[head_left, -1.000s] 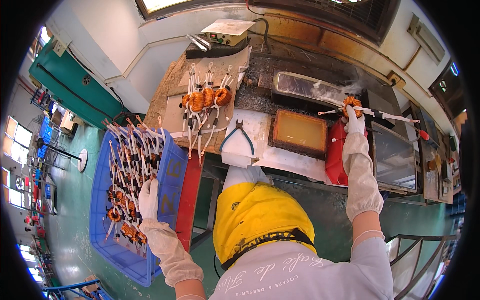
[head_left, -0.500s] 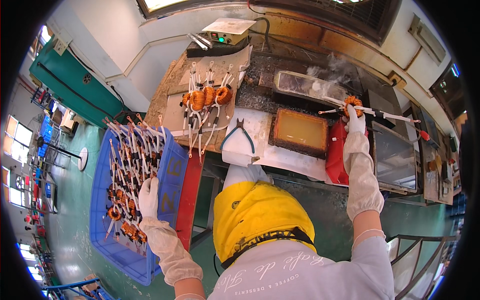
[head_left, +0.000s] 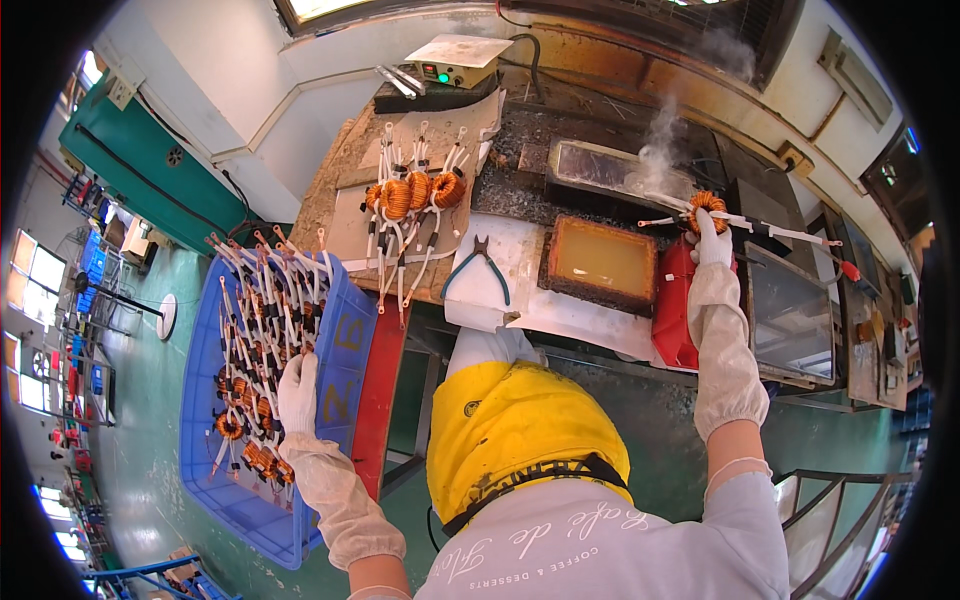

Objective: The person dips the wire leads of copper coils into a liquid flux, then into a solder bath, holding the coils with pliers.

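My right hand, in a white glove, grips a copper-wound toroidal coil at the right end of a long metal pot. White leads with black sleeves stretch from the coil to both sides; smoke rises beside it. My left hand, also gloved, is at the right side of a blue plastic bin, its fingers closed against the coil leads; what they pinch is hidden. The bin holds many similar coils with upright white leads. Several more coils lie grouped on cardboard on the bench.
A tray of amber liquid sits in front of the pot, beside a red container. Blue-handled cutters lie on white paper. A control box with a green light stands at the back. A glass-topped unit is at right.
The smoke by the pot has shifted, now rising in a taller plume toward the window. Both hands and the coil have hardly moved.
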`<state>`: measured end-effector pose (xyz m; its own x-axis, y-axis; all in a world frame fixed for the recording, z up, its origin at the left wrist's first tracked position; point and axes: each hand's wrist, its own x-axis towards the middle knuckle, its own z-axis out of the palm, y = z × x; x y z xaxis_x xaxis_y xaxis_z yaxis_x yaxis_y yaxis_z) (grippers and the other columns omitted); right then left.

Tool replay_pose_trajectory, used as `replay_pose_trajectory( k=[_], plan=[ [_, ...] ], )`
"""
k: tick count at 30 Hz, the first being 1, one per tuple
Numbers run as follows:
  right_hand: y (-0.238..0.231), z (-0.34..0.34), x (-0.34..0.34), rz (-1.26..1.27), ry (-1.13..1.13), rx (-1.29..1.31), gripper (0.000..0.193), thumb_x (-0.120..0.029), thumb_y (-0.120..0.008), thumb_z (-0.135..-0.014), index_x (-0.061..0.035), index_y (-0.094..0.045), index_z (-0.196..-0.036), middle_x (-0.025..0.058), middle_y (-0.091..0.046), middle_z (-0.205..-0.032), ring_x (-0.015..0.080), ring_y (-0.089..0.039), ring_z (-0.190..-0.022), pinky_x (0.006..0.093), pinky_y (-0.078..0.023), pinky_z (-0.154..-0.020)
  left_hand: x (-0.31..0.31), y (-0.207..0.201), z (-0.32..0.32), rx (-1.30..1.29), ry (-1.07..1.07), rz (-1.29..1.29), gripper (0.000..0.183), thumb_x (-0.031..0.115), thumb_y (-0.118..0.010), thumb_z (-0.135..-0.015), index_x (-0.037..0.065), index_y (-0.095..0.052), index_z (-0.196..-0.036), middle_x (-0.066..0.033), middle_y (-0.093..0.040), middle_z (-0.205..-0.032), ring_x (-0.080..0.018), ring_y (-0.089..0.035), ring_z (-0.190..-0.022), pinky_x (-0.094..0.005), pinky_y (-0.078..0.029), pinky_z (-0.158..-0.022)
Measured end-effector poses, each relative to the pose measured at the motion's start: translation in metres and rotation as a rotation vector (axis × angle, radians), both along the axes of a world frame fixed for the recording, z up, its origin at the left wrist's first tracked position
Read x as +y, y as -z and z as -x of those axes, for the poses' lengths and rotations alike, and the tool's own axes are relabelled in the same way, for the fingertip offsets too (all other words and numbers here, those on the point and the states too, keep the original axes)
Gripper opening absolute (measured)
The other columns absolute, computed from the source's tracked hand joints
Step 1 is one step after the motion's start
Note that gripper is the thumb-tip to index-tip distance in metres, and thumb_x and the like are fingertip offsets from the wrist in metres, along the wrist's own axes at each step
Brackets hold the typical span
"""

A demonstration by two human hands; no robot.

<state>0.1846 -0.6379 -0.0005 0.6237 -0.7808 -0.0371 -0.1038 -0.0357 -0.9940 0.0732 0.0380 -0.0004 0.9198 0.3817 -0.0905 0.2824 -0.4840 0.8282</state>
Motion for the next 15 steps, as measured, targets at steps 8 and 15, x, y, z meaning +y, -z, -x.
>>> replay_pose_trajectory(
  k=[8,15],
  plan=[
    [-0.0008,0.0016,-0.0028,-0.108,-0.047,-0.083,0.046,-0.035,-0.074,-0.08,-0.0085,-0.053,-0.11,0.0025,-0.059,-0.074,0.0082,-0.054,-0.048,0.0212,-0.03,-0.034,-0.0014,-0.0027,-0.0018,0.03,-0.003,0.005,0.052,0.04,-0.056,-0.094,-0.005,-0.058,-0.12,-0.0125,-0.066,-0.107,-0.0174,-0.06,-0.097,-0.0288,-0.044,-0.088],
    [-0.004,0.0053,-0.004,-0.169,-0.093,-0.071,0.044,-0.034,-0.074,-0.08,-0.0099,-0.052,-0.11,0.0026,-0.057,-0.067,0.0074,-0.047,-0.041,0.0215,-0.026,-0.033,0.005,0.0051,-0.002,0.009,0.004,0.011,0.051,0.04,-0.056,-0.094,-0.004,-0.058,-0.119,-0.0124,-0.066,-0.106,-0.0175,-0.06,-0.096,-0.029,-0.044,-0.088]
  ],
)
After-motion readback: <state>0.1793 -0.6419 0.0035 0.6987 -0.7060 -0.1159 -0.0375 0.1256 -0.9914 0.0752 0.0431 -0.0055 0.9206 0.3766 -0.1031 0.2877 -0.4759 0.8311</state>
